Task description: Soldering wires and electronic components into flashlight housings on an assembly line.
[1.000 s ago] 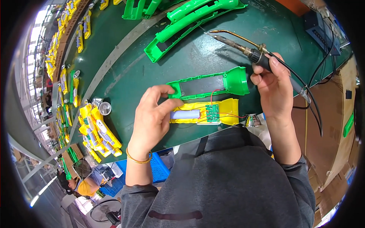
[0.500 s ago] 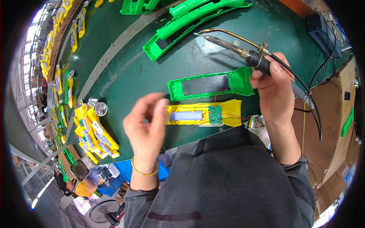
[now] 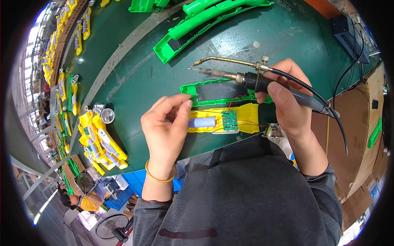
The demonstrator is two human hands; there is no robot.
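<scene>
My right hand [image 3: 289,106] grips a soldering iron [image 3: 249,80] with a curved brass feed tube [image 3: 225,60] along it. Its tip points left, above the green casing half [image 3: 188,89] and apart from it. That casing has a black panel [image 3: 221,91] inside. Nearer me lies a yellow casing half [image 3: 249,115], holding a lilac cylindrical battery [image 3: 203,122] and a green circuit board [image 3: 230,119]. Red and black wires run from the board, some toward a silvery reflector cup [image 3: 273,130] at the table edge. Over the yellow casing's left end, my left hand [image 3: 166,123] pinches a thin black wire.
Yellow casings with batteries [image 3: 100,141] are heaped on the left. Green casings [image 3: 180,39] lie at the far side of the green table [image 3: 139,78]. A blue-grey box with cables [image 3: 347,35] stands far right. Beyond the left edge, a person [image 3: 88,203] is visible.
The soldering iron has come left and down, nearer the casings. My left hand has shifted right, its thumb and fingertips now together on the black wire.
</scene>
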